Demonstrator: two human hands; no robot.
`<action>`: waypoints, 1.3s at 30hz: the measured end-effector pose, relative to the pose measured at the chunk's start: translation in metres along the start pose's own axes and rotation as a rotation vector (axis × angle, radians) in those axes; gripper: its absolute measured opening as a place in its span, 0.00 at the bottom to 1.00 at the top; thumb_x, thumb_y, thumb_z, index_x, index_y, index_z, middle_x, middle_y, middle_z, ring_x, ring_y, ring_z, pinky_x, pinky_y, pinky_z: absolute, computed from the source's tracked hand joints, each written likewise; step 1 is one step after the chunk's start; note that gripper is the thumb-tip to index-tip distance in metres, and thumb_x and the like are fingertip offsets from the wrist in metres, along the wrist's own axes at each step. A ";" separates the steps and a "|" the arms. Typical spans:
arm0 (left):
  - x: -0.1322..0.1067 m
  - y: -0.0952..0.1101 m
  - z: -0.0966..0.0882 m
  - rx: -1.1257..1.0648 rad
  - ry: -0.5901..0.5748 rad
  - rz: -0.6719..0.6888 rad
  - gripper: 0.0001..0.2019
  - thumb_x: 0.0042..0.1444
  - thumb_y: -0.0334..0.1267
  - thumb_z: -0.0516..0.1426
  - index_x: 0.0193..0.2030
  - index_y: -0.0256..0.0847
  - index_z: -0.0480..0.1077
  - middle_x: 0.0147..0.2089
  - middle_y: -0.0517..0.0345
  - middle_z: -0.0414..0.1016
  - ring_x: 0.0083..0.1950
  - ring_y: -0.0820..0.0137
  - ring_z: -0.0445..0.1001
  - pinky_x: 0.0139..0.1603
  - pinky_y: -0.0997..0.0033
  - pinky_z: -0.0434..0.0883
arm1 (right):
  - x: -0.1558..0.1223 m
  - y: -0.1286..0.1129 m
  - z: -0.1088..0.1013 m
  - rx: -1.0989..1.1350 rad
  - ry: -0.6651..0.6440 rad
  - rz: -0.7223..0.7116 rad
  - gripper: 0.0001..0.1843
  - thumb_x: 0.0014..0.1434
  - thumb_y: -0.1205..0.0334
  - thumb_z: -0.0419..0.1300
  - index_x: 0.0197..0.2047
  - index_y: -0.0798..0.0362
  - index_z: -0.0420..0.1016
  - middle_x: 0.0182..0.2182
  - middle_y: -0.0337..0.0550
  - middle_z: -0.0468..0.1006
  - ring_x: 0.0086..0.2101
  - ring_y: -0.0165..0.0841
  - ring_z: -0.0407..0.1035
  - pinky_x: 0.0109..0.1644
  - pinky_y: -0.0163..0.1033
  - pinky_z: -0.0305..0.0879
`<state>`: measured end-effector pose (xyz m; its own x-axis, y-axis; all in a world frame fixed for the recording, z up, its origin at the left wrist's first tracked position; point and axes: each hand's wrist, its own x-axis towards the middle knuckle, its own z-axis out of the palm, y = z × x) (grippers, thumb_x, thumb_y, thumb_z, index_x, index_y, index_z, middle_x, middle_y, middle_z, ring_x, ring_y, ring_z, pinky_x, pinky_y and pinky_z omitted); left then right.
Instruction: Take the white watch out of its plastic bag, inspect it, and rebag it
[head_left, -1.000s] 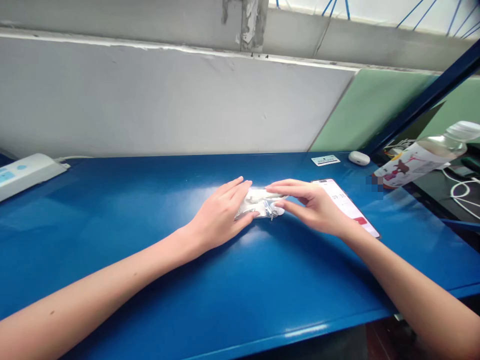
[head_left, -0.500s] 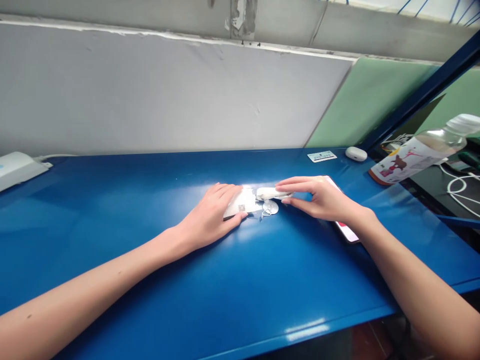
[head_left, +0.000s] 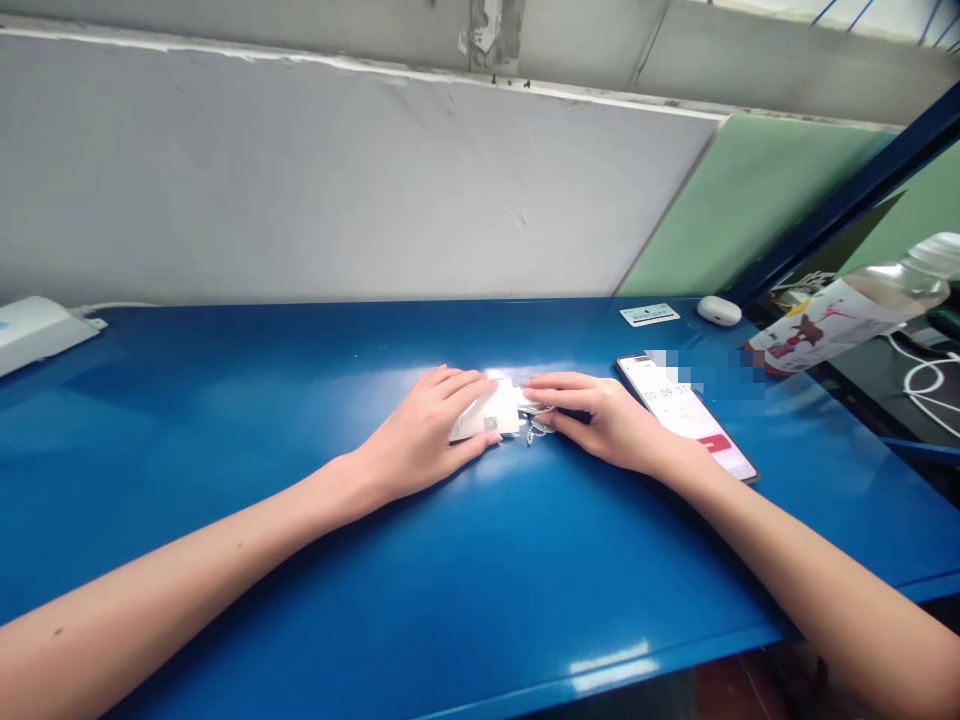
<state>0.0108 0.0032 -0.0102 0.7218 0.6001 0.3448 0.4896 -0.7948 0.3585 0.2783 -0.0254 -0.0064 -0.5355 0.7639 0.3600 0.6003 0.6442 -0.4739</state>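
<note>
My left hand (head_left: pixel 435 425) is closed over a small white box (head_left: pixel 495 412) that lies on the blue table. A printed square code shows on the box, and its left part is under my fingers. At the box's right end, my right hand (head_left: pixel 592 415) pinches a white object (head_left: pixel 529 402), which the fingers mostly cover. A short silver bead chain (head_left: pixel 532 433) lies just below these fingertips. The silver round piece beside the chain is largely hidden by my right hand.
A phone (head_left: pixel 694 415) with a lit timer screen lies right of my right hand. Behind it are a card (head_left: pixel 649 315) and a white earbud case (head_left: pixel 719 311). A labelled bottle (head_left: pixel 847 310) leans at the right. A white device (head_left: pixel 37 335) sits far left on the blue table (head_left: pixel 225 400).
My right hand has moved left, bringing the white object against the box's right end. The phone is now uncovered. My left hand keeps its hold on the box.
</note>
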 end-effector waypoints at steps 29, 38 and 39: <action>0.000 0.002 -0.001 -0.001 -0.011 -0.029 0.24 0.66 0.46 0.56 0.63 0.35 0.66 0.63 0.40 0.71 0.64 0.51 0.68 0.64 0.46 0.65 | -0.002 -0.012 -0.010 -0.214 -0.040 -0.006 0.15 0.67 0.57 0.56 0.53 0.53 0.76 0.61 0.56 0.71 0.67 0.50 0.55 0.66 0.61 0.62; 0.000 -0.001 0.000 0.019 -0.009 -0.003 0.23 0.67 0.47 0.55 0.64 0.39 0.67 0.64 0.43 0.71 0.64 0.52 0.68 0.64 0.46 0.66 | -0.004 -0.023 0.002 -0.104 -0.205 -0.013 0.33 0.65 0.46 0.58 0.66 0.57 0.63 0.72 0.61 0.52 0.72 0.52 0.40 0.70 0.63 0.53; 0.000 -0.001 0.000 0.023 -0.014 -0.003 0.23 0.67 0.47 0.54 0.64 0.38 0.67 0.64 0.43 0.70 0.65 0.52 0.68 0.64 0.47 0.66 | -0.004 -0.024 0.003 -0.094 -0.221 -0.010 0.35 0.65 0.45 0.58 0.68 0.56 0.61 0.72 0.61 0.50 0.72 0.52 0.38 0.69 0.64 0.53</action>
<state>0.0103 0.0035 -0.0105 0.7270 0.6013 0.3315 0.5028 -0.7950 0.3394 0.2648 -0.0441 0.0013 -0.6529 0.7370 0.1746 0.6413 0.6606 -0.3902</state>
